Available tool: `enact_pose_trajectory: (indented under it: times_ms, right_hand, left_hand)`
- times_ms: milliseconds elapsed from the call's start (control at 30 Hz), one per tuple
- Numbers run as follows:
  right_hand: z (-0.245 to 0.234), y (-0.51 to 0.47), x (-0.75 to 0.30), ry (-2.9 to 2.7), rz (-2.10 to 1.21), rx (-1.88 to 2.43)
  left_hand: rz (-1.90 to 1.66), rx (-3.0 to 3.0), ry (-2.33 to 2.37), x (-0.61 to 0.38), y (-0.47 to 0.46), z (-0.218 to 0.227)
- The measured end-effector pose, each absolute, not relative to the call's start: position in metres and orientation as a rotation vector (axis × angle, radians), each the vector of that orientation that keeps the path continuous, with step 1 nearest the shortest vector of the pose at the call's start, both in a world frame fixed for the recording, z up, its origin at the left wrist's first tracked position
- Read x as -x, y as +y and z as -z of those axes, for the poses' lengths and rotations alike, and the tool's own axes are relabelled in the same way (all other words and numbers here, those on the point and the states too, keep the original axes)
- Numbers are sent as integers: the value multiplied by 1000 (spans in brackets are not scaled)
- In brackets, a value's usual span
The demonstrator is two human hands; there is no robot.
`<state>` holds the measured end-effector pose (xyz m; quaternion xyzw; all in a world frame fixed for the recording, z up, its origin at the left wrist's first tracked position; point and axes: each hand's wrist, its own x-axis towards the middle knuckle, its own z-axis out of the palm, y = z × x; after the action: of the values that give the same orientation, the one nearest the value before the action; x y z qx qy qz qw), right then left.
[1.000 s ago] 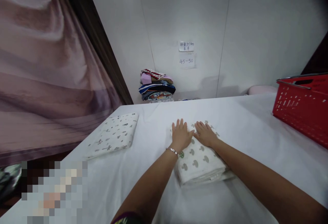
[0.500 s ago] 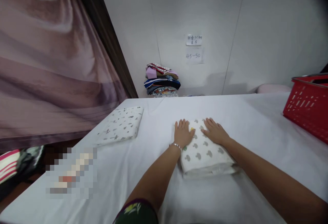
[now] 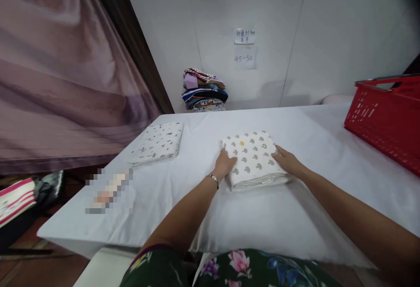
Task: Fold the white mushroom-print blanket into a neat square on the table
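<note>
A folded white cloth (image 3: 252,158) with grey mushroom-like prints and a small yellow one lies flat on the white-covered table (image 3: 262,221). At its left edge, my left hand (image 3: 225,163), with a bracelet at the wrist, grips the side with the thumb on top. The opposite edge is held by my right hand (image 3: 288,161), its thumb also over the top. Some fingers of both hands are hidden along the cloth's sides. Farther left on the table lies a second folded white cloth (image 3: 160,140) with small dark prints.
A red plastic basket (image 3: 387,120) stands at the table's right. Beyond the far edge rises a stack of folded fabrics (image 3: 204,90) against the wall. A pixelated, unrecognisable patch (image 3: 110,190) covers the table's left side. A pink curtain (image 3: 65,81) hangs at left.
My hands have moved from lying flat on top of the cloth to its left and right edges. The view has tilted down, so the table's near edge and flowered clothing now show.
</note>
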<state>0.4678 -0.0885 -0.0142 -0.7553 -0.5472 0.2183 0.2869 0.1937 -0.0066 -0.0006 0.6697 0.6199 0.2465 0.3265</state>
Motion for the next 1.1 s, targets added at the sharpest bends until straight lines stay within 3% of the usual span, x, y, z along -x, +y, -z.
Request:
enact_pose_trajectory:
  times_ms: [233,433,600,767,1100]
  right_hand:
    - [9,-113,-430,-1471,-512,1834]
    - [-5,-155,-424,-1726,-348,1568]
    - [-3,-167,-417,-2135,-232,1340]
    - [-1,-161,-415,-2262,-102,1332]
    - [-5,-151,-417,-2114,-249,1459]
  left_hand:
    - [-625,-1755,1666,-161,10,-21]
    - [-985,-2287,1351,-144,-45,-17]
    - [-675,-2671,940,-141,-82,-17]
    - [-603,-2830,822,-157,-93,-16]
    - [-492,-2922,757,-186,-101,-20]
